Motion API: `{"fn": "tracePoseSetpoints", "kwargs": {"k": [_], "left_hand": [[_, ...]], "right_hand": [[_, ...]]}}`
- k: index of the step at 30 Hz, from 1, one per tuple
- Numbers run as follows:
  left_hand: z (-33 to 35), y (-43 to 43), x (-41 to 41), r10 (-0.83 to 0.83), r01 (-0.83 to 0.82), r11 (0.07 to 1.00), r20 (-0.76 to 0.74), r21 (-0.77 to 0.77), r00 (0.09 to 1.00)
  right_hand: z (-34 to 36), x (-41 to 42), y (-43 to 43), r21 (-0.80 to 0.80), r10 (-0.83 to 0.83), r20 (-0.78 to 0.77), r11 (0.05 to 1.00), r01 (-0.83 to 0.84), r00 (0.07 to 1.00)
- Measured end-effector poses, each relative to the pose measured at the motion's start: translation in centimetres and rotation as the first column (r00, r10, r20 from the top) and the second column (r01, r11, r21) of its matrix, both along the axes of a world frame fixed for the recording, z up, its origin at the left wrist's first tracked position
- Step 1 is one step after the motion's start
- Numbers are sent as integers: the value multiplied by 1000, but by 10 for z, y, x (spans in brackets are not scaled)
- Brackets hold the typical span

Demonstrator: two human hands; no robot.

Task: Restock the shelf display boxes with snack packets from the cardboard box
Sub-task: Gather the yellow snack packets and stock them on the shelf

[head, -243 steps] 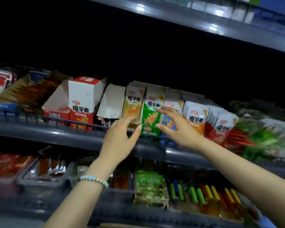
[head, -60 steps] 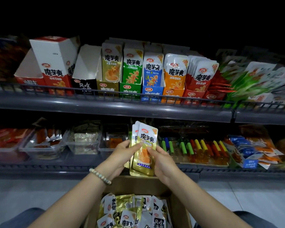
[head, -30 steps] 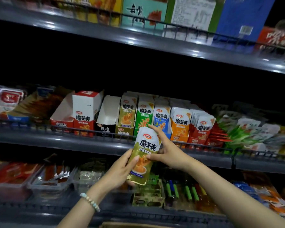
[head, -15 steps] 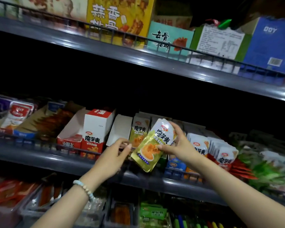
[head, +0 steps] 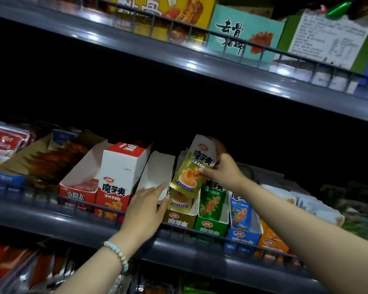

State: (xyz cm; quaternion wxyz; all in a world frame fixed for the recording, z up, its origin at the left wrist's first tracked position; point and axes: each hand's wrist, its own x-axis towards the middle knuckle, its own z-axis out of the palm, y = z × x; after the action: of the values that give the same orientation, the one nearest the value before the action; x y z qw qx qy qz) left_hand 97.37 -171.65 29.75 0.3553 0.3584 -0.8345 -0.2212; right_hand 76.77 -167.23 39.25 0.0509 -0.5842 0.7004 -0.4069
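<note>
Since 1 s ago packet (head: 198, 166) is up at the gold display box (head: 179, 219), tilted over it, right hand (head: 223, 172) pinching it, left hand (head: 146, 209) flat & empty beside; not in yet, white box (head: 155, 172) nearby looks unfilled.

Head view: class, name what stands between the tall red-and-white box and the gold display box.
An open, white-lined display box, with the left hand at its front; the head view shows it.

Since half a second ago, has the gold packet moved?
Yes. The gold packet, in the right hand, has risen from the shelf rail to above the gold display box.
</note>
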Motion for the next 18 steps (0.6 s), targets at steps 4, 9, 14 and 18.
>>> {"fn": "tracePoseSetpoints", "kwargs": {"k": [4, 9, 14, 18], "left_hand": [[-3, 1, -4, 26, -26, 997, 2, -73, 1000], [3, 2, -4, 12, -12, 997, 3, -70, 1000], [5, 0, -3, -1, 1, 999, 15, -34, 1000], [4, 4, -3, 21, -19, 997, 23, -73, 1000]], "right_hand": [[-14, 2, -14, 51, -96, -203, 993, 108, 974], [-26, 11, -17, 38, -107, -380, 991, 131, 919], [-31, 13, -15, 75, -147, -503, 974, 213, 852], [-32, 15, -14, 120, -127, -517, 968, 219, 846]]}}
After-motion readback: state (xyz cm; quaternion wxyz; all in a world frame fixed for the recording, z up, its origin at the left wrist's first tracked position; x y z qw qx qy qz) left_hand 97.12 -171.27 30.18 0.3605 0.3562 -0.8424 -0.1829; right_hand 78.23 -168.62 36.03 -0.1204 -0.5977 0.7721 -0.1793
